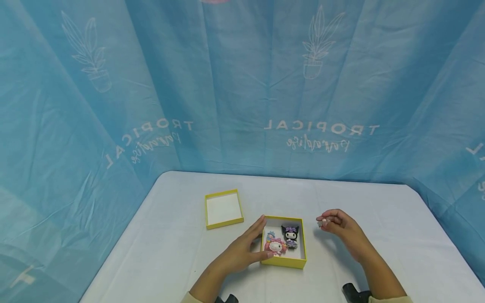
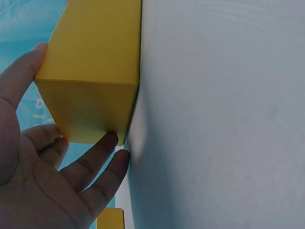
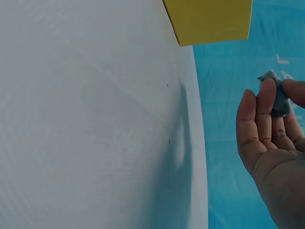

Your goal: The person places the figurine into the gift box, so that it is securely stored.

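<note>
A yellow box (image 1: 284,262) with a white inside stands open-topped on the table. In it lie a pink-hooded figurine (image 1: 275,247) and a black-and-purple figurine (image 1: 290,236). My left hand (image 1: 242,250) holds the box at its left side, thumb over the near rim and fingers along the side wall; in the left wrist view, fingertips touch the yellow wall. To the right of the box, my right hand (image 1: 342,229) pinches a small figurine (image 3: 281,98) between thumb and fingers, above the table. It looks greyish in the right wrist view, and fingers cover much of it.
A shallow yellow lid (image 1: 224,209), white inside up, lies behind and left of the box. The white table (image 1: 159,248) is backed by a blue printed curtain (image 1: 242,84). Dark wrist-camera mounts (image 1: 354,293) show at the bottom edge.
</note>
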